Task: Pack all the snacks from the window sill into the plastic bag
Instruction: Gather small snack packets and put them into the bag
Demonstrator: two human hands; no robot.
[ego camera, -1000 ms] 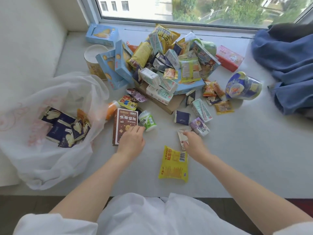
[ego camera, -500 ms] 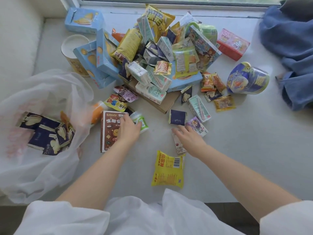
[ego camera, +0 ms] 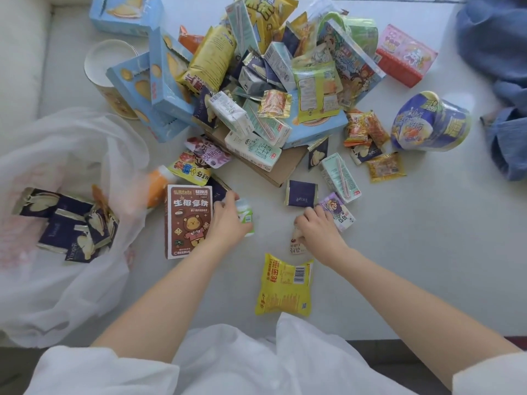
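1. Head view: the left hand [ego camera: 226, 220] curls its fingers round a small white bottle with a green label [ego camera: 245, 215], which lies on the white window sill [ego camera: 413, 252]

2. Just left of those fingers, touching the hand's edge, lies a brown coconut latte box [ego camera: 188, 220], flat on the sill

3. The right hand [ego camera: 320, 232] has its fingers bent down and pinching a small white sachet with red print [ego camera: 296, 243], most of which is hidden under the palm

4. Just beyond the right fingertips lie a dark navy foil packet [ego camera: 301, 193] and a purple-and-white cartoon sachet [ego camera: 338, 210], the latter touching the hand's outer side

5. Below the right wrist, nearer the person, lies a yellow snack packet with a barcode [ego camera: 285, 285], apart from both hands

6. Well left of the left fingers the translucent white plastic bag [ego camera: 57, 295] lies open on its side, holding several navy foil packets [ego camera: 68, 232]; an orange bottle [ego camera: 156, 185] lies at its mouth

7. Far beyond both sets of fingers rises the main heap: light blue biscuit boxes [ego camera: 159, 89], a yellow crisp bag [ego camera: 211, 61], pale green drink cartons [ego camera: 253, 146] and a flat cardboard piece [ego camera: 285, 169] under them

8. To the right of the heap lie a purple instant noodle cup [ego camera: 430, 122] on its side, a red-and-pink box [ego camera: 405, 59] and blue fabric [ego camera: 499, 52] at the frame's edge
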